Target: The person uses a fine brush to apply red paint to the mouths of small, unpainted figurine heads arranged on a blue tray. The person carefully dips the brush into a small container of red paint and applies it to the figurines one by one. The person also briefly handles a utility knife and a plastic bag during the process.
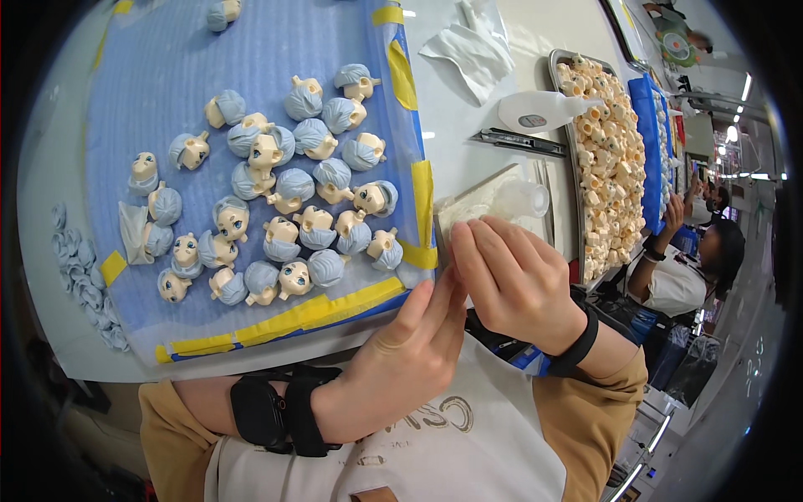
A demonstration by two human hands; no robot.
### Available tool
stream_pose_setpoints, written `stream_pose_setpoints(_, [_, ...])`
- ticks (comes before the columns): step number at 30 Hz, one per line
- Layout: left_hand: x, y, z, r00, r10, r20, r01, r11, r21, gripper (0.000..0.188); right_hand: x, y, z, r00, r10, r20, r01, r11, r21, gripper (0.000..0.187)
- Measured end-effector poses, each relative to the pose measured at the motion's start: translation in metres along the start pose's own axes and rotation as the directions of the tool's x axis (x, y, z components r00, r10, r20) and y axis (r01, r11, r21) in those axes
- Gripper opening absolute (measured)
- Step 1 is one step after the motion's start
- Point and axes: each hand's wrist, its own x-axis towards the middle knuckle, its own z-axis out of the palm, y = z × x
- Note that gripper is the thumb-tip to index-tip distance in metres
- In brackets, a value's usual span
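Note:
My left hand (401, 351) and my right hand (514, 284) meet at the table's front edge, fingertips pinched together. Whatever is between them is hidden by the fingers. Just beyond the right fingertips lies a pale, worn slab (468, 203) with a small translucent cup (527, 199) on it. To the left, doll heads (232, 219) with light blue hair and painted faces are scattered over a blue padded sheet (142, 84). Beside the slab is a pair of slim metal tweezers (549, 201).
A metal tray (556, 63) heaped with cream doll-head parts stands at right, with a blue bin (648, 125) past it. A white squeeze bottle (535, 111), a black utility knife (519, 142) and a white cloth (473, 50) lie nearer. Blue hair pieces (84, 276) sit far left. A co-worker (686, 259) sits at right.

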Motion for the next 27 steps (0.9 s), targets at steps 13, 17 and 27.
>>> stream_pose_setpoints(13, [0.001, 0.000, -0.005, 0.999, 0.002, 0.052, -0.001, 1.000, -0.008, 0.034, -0.006, 0.001, -0.003, 0.985, 0.134, -0.112, -0.128, 0.990, 0.063, 0.026])
stream_pose_setpoints(17, [0.001, -0.001, -0.006, 0.999, 0.010, 0.052, -0.010, 1.000, 0.008, 0.033, -0.018, -0.005, -0.021, 0.960, 0.272, -0.064, -0.261, 0.955, 0.142, 0.024])
stream_pose_setpoints(27, [0.004, -0.004, -0.015, 0.980, -0.128, 0.154, 0.144, 0.985, -0.097, 0.070, -0.059, -0.007, -0.018, 0.597, 0.798, -0.081, -0.698, 0.566, 0.440, 0.013])
